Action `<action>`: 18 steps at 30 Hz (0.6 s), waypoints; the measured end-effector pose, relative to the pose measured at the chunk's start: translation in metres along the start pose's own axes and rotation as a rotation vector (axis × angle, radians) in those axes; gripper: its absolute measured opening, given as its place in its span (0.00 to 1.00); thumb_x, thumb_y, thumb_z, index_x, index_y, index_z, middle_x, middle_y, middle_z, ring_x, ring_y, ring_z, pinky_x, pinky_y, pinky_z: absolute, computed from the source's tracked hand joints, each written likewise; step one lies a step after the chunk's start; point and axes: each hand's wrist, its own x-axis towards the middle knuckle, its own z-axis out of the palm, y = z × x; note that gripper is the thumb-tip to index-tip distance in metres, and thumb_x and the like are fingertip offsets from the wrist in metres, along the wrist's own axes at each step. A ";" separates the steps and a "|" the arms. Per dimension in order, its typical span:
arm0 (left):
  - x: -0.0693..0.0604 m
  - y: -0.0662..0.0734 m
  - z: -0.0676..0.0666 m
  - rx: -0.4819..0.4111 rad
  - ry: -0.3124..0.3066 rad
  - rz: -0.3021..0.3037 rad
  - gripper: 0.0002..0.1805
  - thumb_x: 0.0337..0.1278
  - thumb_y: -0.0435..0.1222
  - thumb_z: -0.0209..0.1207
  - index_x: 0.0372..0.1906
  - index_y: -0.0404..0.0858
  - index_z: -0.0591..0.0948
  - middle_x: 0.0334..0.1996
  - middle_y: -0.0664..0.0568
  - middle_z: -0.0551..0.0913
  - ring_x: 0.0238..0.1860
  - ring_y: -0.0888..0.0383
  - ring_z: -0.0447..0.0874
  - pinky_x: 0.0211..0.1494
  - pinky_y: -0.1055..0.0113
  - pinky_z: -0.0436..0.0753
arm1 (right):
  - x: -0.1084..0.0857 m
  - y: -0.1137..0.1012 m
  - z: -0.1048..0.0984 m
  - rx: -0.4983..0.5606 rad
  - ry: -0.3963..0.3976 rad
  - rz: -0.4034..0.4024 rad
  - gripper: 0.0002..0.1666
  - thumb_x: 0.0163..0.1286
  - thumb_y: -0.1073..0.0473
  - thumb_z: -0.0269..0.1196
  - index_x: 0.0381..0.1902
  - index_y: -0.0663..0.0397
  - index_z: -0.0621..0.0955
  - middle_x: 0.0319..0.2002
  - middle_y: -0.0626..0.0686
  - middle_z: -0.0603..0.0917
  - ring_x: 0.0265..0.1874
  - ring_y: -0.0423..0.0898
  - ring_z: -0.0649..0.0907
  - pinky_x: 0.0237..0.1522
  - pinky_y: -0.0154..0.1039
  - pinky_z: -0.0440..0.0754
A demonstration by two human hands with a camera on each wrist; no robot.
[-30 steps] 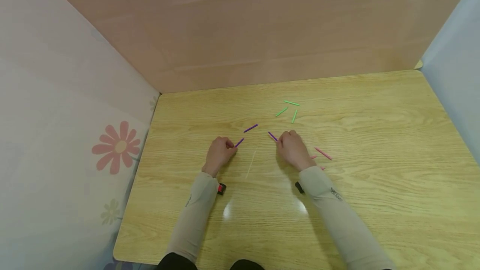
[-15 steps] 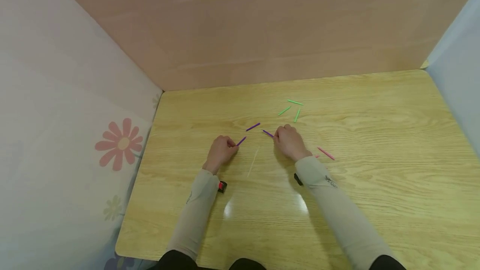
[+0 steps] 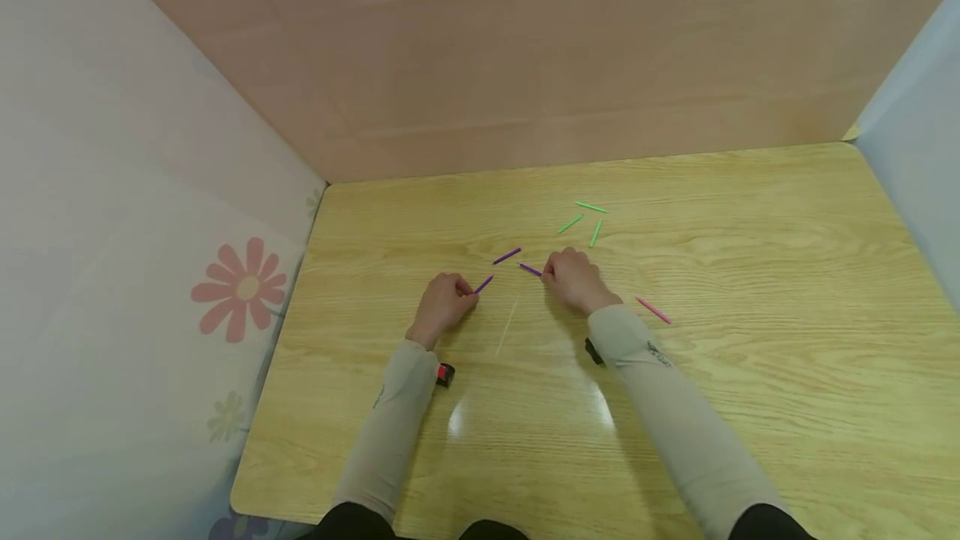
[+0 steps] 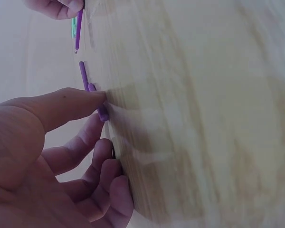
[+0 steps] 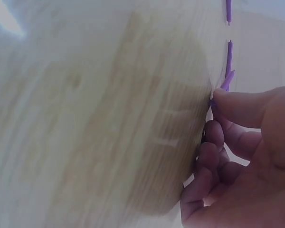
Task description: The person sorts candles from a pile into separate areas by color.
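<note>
My left hand (image 3: 444,307) pinches a short purple stick (image 3: 484,283) between thumb and index finger, its other fingers curled near the tabletop. In the left wrist view that stick (image 4: 102,113) pokes out on both sides of the thumb tip. Opposite, my right hand (image 3: 576,280) pinches another purple stick (image 3: 530,270), whose free end points left. The right wrist view shows this stick (image 5: 227,80) at the thumb tip, its rear mostly covered by the fingers. A third purple stick (image 3: 507,256) lies slanted on the table, just beyond the two held ones, touched by neither hand.
Three green sticks (image 3: 592,207) form a loose triangle farther back on the wooden table (image 3: 750,273). One pink stick (image 3: 653,310) lies right of my right wrist. A thin pale line (image 3: 507,327) shows between the hands. A brown panel (image 3: 525,57) stands along the back edge.
My right hand has shifted left with its purple stick, bringing it closer to the other purple ones. The stick now lies flatter. My left hand stays in place. Other pink sticks are now hidden by the right arm.
</note>
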 end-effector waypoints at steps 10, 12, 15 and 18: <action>0.002 -0.001 0.000 -0.020 -0.018 -0.002 0.10 0.56 0.41 0.63 0.35 0.37 0.83 0.37 0.46 0.79 0.38 0.53 0.75 0.43 0.60 0.75 | 0.002 0.001 -0.002 0.018 -0.030 0.023 0.13 0.72 0.56 0.55 0.44 0.59 0.81 0.49 0.63 0.76 0.53 0.63 0.73 0.52 0.67 0.71; 0.003 0.000 0.000 -0.022 -0.016 -0.002 0.10 0.56 0.41 0.63 0.35 0.38 0.83 0.36 0.47 0.79 0.38 0.53 0.75 0.42 0.60 0.75 | 0.002 0.001 -0.003 0.035 -0.035 0.031 0.13 0.72 0.56 0.55 0.44 0.59 0.81 0.49 0.63 0.76 0.54 0.64 0.73 0.54 0.68 0.69; 0.003 -0.001 0.001 -0.025 -0.019 -0.006 0.10 0.56 0.41 0.63 0.35 0.38 0.83 0.36 0.47 0.79 0.38 0.54 0.75 0.42 0.61 0.75 | 0.003 0.001 -0.003 0.052 -0.034 0.029 0.12 0.71 0.56 0.56 0.43 0.59 0.81 0.49 0.63 0.76 0.54 0.64 0.73 0.54 0.70 0.67; 0.004 -0.002 0.001 -0.029 -0.024 -0.010 0.09 0.56 0.41 0.63 0.35 0.38 0.83 0.37 0.47 0.78 0.38 0.54 0.74 0.42 0.61 0.74 | 0.004 0.002 -0.002 0.058 -0.032 0.030 0.12 0.71 0.56 0.57 0.42 0.58 0.81 0.49 0.62 0.77 0.52 0.63 0.75 0.54 0.69 0.68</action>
